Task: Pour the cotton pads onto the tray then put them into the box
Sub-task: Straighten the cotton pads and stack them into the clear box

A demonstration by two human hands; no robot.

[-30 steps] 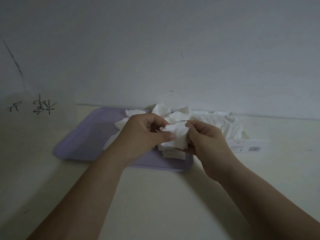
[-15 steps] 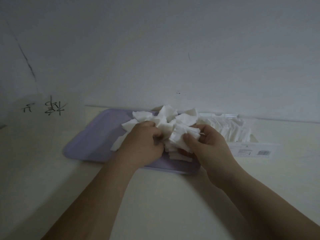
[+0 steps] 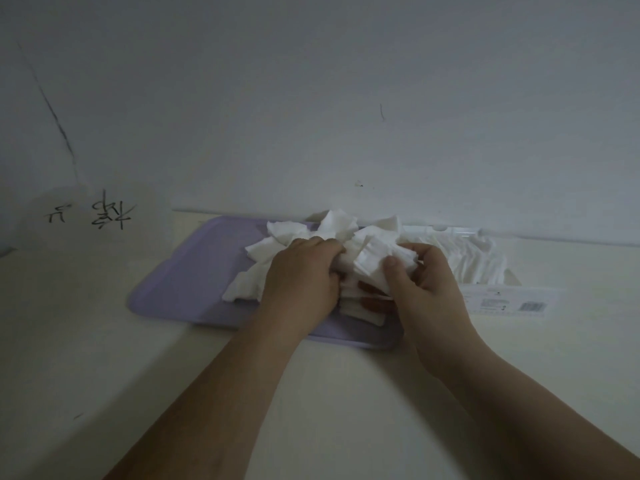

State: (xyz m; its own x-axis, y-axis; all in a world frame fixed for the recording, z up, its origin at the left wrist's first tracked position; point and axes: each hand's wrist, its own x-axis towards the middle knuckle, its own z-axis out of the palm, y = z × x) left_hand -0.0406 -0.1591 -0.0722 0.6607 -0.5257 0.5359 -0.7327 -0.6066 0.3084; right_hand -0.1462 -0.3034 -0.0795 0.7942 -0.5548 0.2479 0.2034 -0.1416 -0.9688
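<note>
Head view: a lavender tray (image 3: 194,268) lies on a pale table (image 3: 104,358) against the wall, w/ a loose heap of white square cotton pads (image 3: 334,225) on its right half. Both hands are in the heap. L hand (image 3: 299,271) is knuckles-up, fingers curled down into the pads and gripping some. Its fingertips are hidden, so can't tell how many. R hand (image 3: 427,285) pinches a small stack of pads (image 3: 372,259) btwn thumb on top and fingers underneath, edges roughly lined up. The two hands nearly meet across that stack. A clear plastic box (image 3: 450,231) sits just beside the tray's right end (touching or not, can't tell) and has rows of pads (image 3: 474,261) in it. A barcode label (image 3: 531,306) shows on its near side. Far left, a sheet w/ handwriting (image 3: 86,216).

Judgement: the pour looks done. The step now seems to be gathering + squaring a batch for the box. To do it well:
- Use L hand to tap loose pads flush against the R-hand stack.
- Make batches small so the pinch covers all layers.
- Grip near the stack's middle, not a corner, since the pads are soft & fan out.
- Carry low over the tray edge so strays land on the tray, not the table.
- Slot the batch in the same way as the rows there, not dropped flat.

Plenty of pads left on the tray, so approx mid-task.
</note>
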